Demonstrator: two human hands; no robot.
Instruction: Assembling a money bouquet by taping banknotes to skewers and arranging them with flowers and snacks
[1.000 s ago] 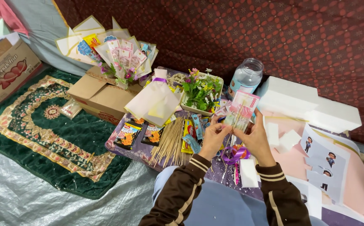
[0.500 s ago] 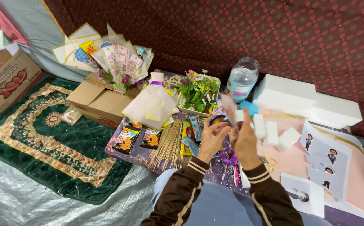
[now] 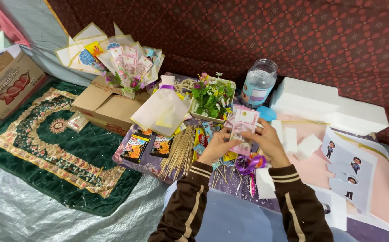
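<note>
Hands together at the centre of the low table (image 3: pixel 158 168). My left hand (image 3: pixel 216 145) and right hand (image 3: pixel 266 142) both pinch a pink banknote (image 3: pixel 241 130), held upright just above the skewers (image 3: pixel 181 152), fingers pressed on its lower edges. Half a second ago the hands were closed around something small and hard to make out, with the blue lid (image 3: pixel 266 113) seen above them; now the note shows its full face and stands taller (reads as unfolded or lifted clear). A second ago a similar note was already between the hands, so I judge the work to be a repeated handling of notes, with this one now ready to be fixed.

Around the hands: purple ribbon (image 3: pixel 248 163) under the right wrist, snack packets (image 3: pixel 147 145) to the left, flower tray (image 3: pixel 212 96) just behind, jar (image 3: pixel 259 83) beside it, foam blocks (image 3: pixel 333 105) to the right. Finished money bouquet (image 3: pixel 123 60) sits on the cardboard box (image 3: pixel 107 105), well apart.
</note>
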